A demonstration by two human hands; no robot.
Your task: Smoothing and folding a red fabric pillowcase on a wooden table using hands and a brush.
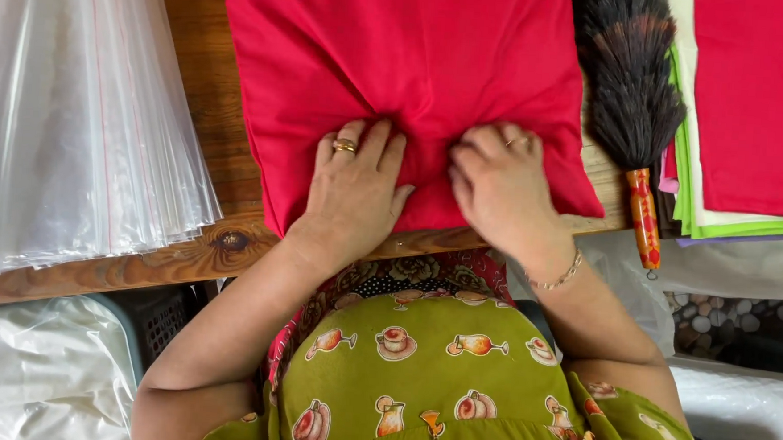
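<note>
Left hand point(355, 191) and right hand point(498, 185) press flat, open, on red cloth point(418, 61) atop wooden table point(210, 103).

You get soft, even daylight and a sharp view; glare whitens the plastic bags point(75, 114) left of the red cloth point(417, 78).
</note>
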